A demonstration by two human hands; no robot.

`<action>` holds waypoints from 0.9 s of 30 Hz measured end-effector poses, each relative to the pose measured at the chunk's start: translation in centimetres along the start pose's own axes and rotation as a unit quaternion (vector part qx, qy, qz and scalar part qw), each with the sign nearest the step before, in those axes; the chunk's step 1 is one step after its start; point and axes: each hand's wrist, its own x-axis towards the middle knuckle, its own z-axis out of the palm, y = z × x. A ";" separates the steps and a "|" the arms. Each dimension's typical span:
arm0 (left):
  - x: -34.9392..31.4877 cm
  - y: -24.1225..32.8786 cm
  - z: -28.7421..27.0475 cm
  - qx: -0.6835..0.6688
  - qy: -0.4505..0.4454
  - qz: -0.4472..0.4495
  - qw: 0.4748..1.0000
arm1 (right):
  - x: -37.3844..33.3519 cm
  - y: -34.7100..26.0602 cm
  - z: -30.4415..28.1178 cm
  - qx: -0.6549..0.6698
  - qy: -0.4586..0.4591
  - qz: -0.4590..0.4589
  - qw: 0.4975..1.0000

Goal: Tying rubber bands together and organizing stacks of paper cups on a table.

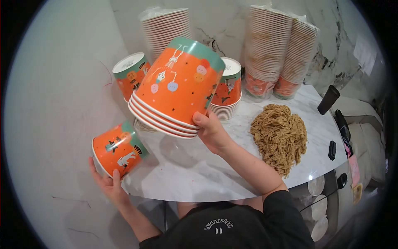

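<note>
My right hand [212, 132] is closed on the rims of a stack of orange paper tubs [176, 85]. The stack is raised and tilted, bases up, with several nested white rims at its lower end and a green band near the base. Lower and to the left, my left hand [108, 184] grips a single orange paper tub [118, 148] by its rim side, its green base end tipped up to the right. That tub is at the table's left edge, apart from the stack. The insides of both are hidden from view.
On the white marble table [199, 178] stand an upside-down tub [129, 72] and an inverted tub stack [228, 93]. Tall plastic-wrapped tub stacks [267, 45] rise against the wall. To the right lie a heap of tan yarn [280, 137], a black tumbler [328, 99] and a small black object [332, 150].
</note>
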 end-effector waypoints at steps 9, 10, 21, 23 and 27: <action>-0.5 -0.3 0.7 0.461 -0.223 0.133 0.849 | -1.2 3.4 -0.9 -0.002 0.026 0.052 0.998; -0.3 -0.3 0.9 0.494 -0.258 0.142 0.818 | -1.3 3.8 -1.1 0.001 0.030 0.063 0.998; -3.7 -1.2 12.4 -0.115 -0.136 -0.069 0.981 | -1.8 7.2 -0.5 0.034 0.085 0.059 0.994; -4.0 -1.2 12.9 -0.126 -0.120 -0.076 0.982 | -1.7 6.1 -0.6 -0.018 0.092 -0.006 0.996; -4.6 -1.4 13.5 -0.140 -0.138 -0.072 0.978 | -1.9 4.3 -1.0 -0.075 0.086 -0.072 0.991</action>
